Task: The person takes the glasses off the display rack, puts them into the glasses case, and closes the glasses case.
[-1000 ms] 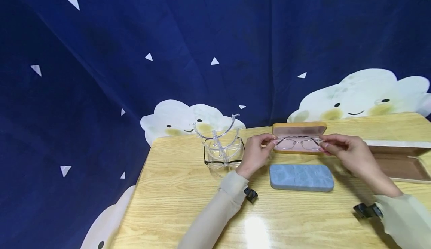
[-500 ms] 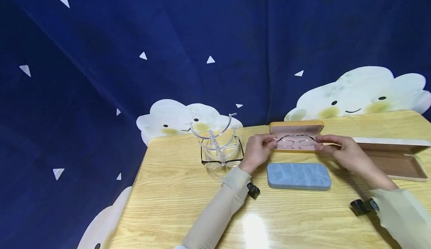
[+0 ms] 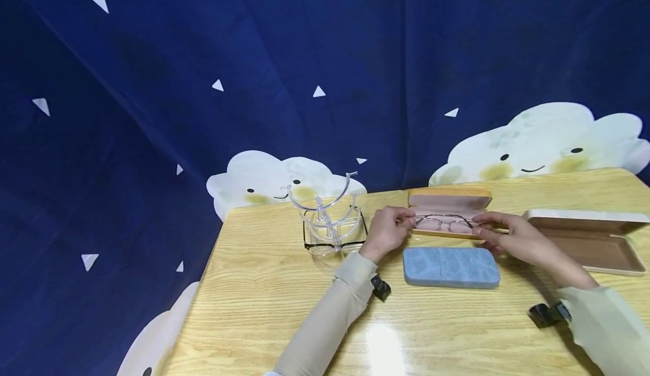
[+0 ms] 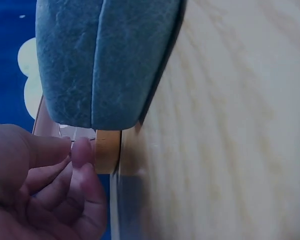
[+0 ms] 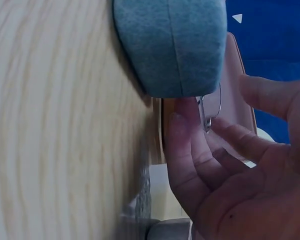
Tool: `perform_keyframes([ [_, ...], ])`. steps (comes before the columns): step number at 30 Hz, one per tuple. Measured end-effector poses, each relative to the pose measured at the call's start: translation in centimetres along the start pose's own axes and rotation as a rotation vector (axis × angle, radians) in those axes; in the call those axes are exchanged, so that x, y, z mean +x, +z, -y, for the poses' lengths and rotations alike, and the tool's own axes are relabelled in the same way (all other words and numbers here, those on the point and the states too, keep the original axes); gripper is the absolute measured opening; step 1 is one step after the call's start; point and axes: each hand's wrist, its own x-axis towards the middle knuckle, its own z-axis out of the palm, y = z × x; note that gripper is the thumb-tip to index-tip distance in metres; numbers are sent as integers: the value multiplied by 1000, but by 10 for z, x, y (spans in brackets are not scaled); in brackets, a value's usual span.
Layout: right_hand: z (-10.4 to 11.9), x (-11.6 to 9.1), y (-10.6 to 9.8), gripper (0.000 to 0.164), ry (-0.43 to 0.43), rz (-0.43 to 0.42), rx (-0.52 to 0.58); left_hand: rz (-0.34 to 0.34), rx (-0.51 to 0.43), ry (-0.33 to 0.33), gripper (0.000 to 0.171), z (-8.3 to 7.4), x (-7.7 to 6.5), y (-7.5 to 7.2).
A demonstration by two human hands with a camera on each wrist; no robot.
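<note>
A pair of thin-rimmed glasses (image 3: 447, 224) with dark temples lies over the pink-lined inside of an orange glasses case (image 3: 449, 193), whose lid stands up at the back. My left hand (image 3: 387, 230) pinches the left end of the glasses between thumb and finger. At the other end is my right hand (image 3: 519, 241); in the right wrist view its thumb is spread away and a fingertip touches the hinge (image 5: 208, 123). Other fingers of that hand are beside the orange case's edge. Just in front sits a closed blue marbled glasses case (image 3: 451, 267), which fills the top of both wrist views.
On the left stands a clear display rack (image 3: 327, 218) bearing black-framed glasses (image 3: 325, 246). An open white case with brown lining (image 3: 589, 246) lies on the right. Behind the wooden table (image 3: 264, 297) hangs a dark blue curtain (image 3: 355, 54) printed with clouds.
The glasses have come down toward the near side of the orange case, which has shifted slightly toward me. My right thumb and fingers have spread from their pinch on the glasses.
</note>
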Motion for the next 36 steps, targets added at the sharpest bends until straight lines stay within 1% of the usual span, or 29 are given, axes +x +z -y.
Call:
perform_keyframes([
  [4, -1, -1, -1, 55, 3, 9, -18, -17, 78, -1, 19, -3, -2, -1],
  [8, 0, -1, -1, 51, 10, 14, -2, -8, 127, -10, 15, -7, -3, -2],
  [12, 1, -1, -1, 52, 25, 3, -3, 17, 128, -39, 13, -10, -4, -4],
  [15, 0, -1, -1, 56, 32, 3, -10, 30, 98, -63, 14, -11, -4, -5],
  [21, 1, -1, -1, 61, 30, 19, -16, 20, 94, -55, 12, -9, -3, -4],
  [26, 1, -2, -2, 64, 22, 22, 4, 31, 74, -64, 13, -8, -3, -4],
  [29, 1, -4, -2, 58, 17, -2, 24, -6, 81, -67, 14, -8, -2, -4],
  [33, 0, -7, -3, 45, 16, -84, 14, -59, 80, -81, 20, -6, -1, -6],
  [36, -1, -9, -3, 40, 15, -129, -37, -47, 55, -121, 25, -7, -2, -7],
])
